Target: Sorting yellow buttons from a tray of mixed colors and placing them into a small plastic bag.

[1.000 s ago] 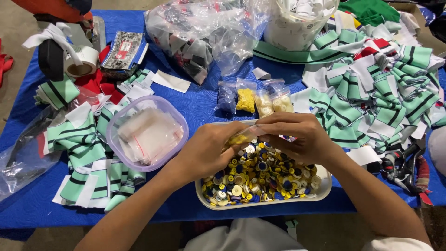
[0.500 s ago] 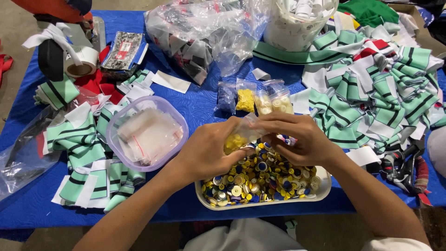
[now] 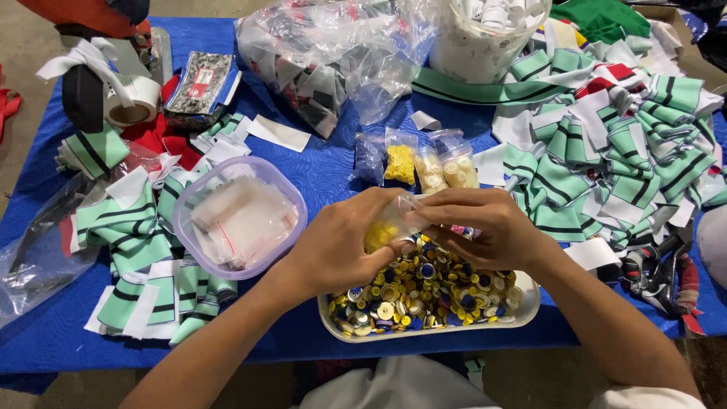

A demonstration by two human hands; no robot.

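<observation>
My left hand [image 3: 344, 246] and my right hand [image 3: 485, 227] meet over a white tray [image 3: 522, 310] heaped with yellow, blue and white buttons [image 3: 424, 291]. Between them they hold a small clear zip bag of yellow buttons [image 3: 388, 227]. The left hand cups the bag from below. The right hand's fingers pinch its top edge. Just beyond the hands lie several small clear bags of yellow and cream buttons [image 3: 428, 167] on the blue tablecloth.
A clear plastic tub of empty zip bags [image 3: 238, 216] sits left of the tray. Green, white and black striped fabric pieces [image 3: 606, 144] pile at right and at left [image 3: 132, 227]. A big plastic bag [image 3: 333, 53], a white bucket [image 3: 488, 38] and a tape roll [image 3: 132, 102] stand behind.
The hands have stayed over the tray; the little bag has shifted slightly in the fingers, now held more closed at its top.
</observation>
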